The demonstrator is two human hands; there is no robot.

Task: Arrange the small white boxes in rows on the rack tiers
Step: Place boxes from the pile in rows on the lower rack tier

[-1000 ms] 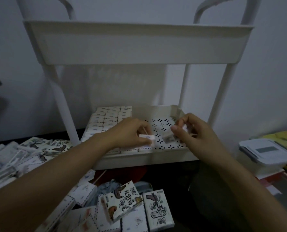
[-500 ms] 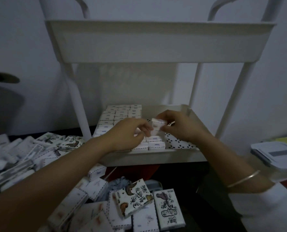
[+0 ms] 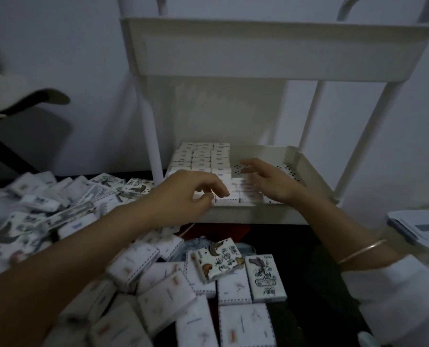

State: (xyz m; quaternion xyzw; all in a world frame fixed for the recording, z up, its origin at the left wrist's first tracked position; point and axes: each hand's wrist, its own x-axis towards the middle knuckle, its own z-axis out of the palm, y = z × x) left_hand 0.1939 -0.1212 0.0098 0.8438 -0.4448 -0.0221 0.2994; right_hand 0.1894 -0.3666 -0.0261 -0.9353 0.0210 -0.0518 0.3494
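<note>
The white rack's lower tier (image 3: 306, 169) has a perforated floor. Rows of small white boxes (image 3: 203, 156) fill its left part. More boxes (image 3: 248, 194) sit in the front row beside them. My left hand (image 3: 188, 194) hovers over the tier's front edge with curled fingers, its fingertips on a front-row box (image 3: 227, 199); whether it pinches that box is unclear. My right hand (image 3: 268, 181) lies over the front-row boxes with fingers spread and holds nothing. The upper tier (image 3: 278, 53) shows only its outer wall.
A loose heap of white and printed boxes (image 3: 158, 279) covers the dark floor in front and to the left. A lidded plastic container (image 3: 421, 229) stands at the right. The rack's posts (image 3: 149, 126) frame the lower tier.
My right hand let go of the box it held above the tier and now lies flat and spread over the front row. My left hand dropped to the front-row boxes. The view shifted left.
</note>
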